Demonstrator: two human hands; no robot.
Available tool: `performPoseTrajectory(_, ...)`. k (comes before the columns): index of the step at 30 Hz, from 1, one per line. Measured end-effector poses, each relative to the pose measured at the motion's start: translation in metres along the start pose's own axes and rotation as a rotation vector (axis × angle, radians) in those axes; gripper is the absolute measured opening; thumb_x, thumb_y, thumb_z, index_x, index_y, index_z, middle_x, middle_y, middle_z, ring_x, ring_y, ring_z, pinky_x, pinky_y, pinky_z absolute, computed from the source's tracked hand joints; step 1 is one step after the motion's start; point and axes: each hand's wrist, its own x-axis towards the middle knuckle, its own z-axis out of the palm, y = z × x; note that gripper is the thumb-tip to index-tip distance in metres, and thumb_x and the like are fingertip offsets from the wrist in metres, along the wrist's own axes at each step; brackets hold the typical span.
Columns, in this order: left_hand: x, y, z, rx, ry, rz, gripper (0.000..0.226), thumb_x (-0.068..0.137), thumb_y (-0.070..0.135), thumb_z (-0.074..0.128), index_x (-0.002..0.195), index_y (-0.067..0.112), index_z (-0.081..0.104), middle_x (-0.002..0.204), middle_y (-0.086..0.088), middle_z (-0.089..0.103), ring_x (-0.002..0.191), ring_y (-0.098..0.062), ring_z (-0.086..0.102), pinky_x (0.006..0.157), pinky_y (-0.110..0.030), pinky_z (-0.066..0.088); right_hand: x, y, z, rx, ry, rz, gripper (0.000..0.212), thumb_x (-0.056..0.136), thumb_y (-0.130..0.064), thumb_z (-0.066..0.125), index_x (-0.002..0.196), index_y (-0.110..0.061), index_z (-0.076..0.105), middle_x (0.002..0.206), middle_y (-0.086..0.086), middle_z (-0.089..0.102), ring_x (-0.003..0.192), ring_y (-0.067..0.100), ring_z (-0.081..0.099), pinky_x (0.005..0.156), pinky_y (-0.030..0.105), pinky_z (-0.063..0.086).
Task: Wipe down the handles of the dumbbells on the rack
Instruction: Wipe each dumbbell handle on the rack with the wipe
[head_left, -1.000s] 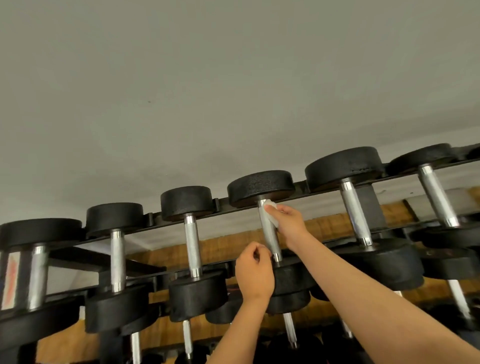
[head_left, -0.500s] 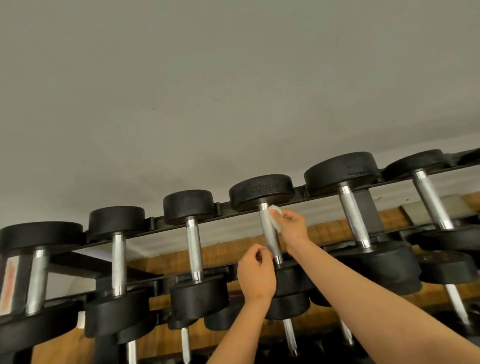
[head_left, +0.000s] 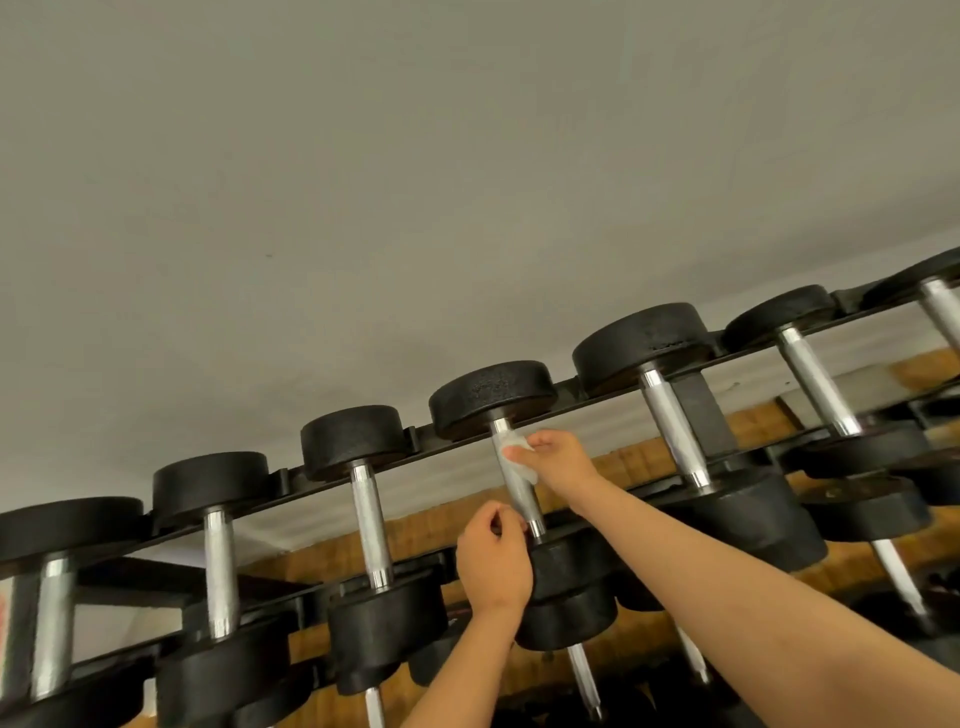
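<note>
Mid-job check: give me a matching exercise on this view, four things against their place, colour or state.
Things:
1. wipe
2. left hand
3. right hand
4. rear rack rail

Place, colour or state:
A. black, running behind the far dumbbell heads
B. at the lower end of the handle, fingers curled
C. white, against the upper part of the handle
D. pinching the wipe

Pairs: 1-C; 2-B; 3-D; 4-A
</note>
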Motion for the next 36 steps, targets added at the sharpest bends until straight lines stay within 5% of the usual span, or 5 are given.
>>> performPoseTrajectory(5,0.000,0.003,0.000,-0.004,-0.006,0.017,0.028,0.095,0.009,0.051,0.069,0.012,0.062,0.067,-0.001,0.062,0.069,-0.003,0.057,0.060,-0.011,0.043,0.005,0.001,0.002,0.052,0.115,0.008,0.024,0.089,-0.019,0.068,0.095,0.004,0.066,0.094,0.020,0.064,0.094,0.030,0.061,0.083,0.031,0.048)
performPoseTrajectory(9,0.000,0.003,0.000,0.010,0.004,0.020,0.028,0.093,0.008,0.051,0.068,0.010,0.061,0.067,-0.001,0.062,0.069,-0.005,0.056,0.060,-0.010,0.041,0.005,0.000,0.001,-0.072,0.031,0.011,0.021,0.087,-0.028,0.071,0.092,-0.010,0.062,0.091,0.004,0.061,0.092,0.019,0.058,0.080,0.028,0.047)
performPoseTrajectory(13,0.000,0.001,0.000,0.020,0.007,0.019,0.028,0.094,0.010,0.051,0.068,0.012,0.061,0.066,0.000,0.062,0.067,-0.006,0.056,0.057,-0.012,0.040,0.004,0.005,0.006,0.036,0.178,-0.020,0.022,0.090,-0.022,0.067,0.074,-0.011,0.058,0.084,0.008,0.059,0.087,0.023,0.056,0.069,0.024,0.044)
performPoseTrajectory(20,0.000,-0.003,0.001,0.004,0.006,0.018,0.026,0.092,0.010,0.052,0.067,0.011,0.060,0.065,-0.001,0.061,0.067,-0.008,0.056,0.056,-0.017,0.040,0.006,0.011,0.004,-0.116,0.124,-0.073,0.031,0.089,-0.030,0.068,0.079,-0.001,0.062,0.076,0.014,0.055,0.075,0.022,0.053,0.083,0.041,0.050)
performPoseTrajectory(36,0.000,-0.003,0.000,-0.029,0.002,0.028,0.026,0.094,0.011,0.052,0.070,0.011,0.061,0.066,-0.002,0.061,0.071,-0.006,0.057,0.061,-0.008,0.042,0.007,0.009,-0.003,-0.120,-0.041,0.028,0.031,0.087,-0.031,0.071,0.100,-0.004,0.066,0.093,0.007,0.064,0.089,0.018,0.059,0.075,0.027,0.047)
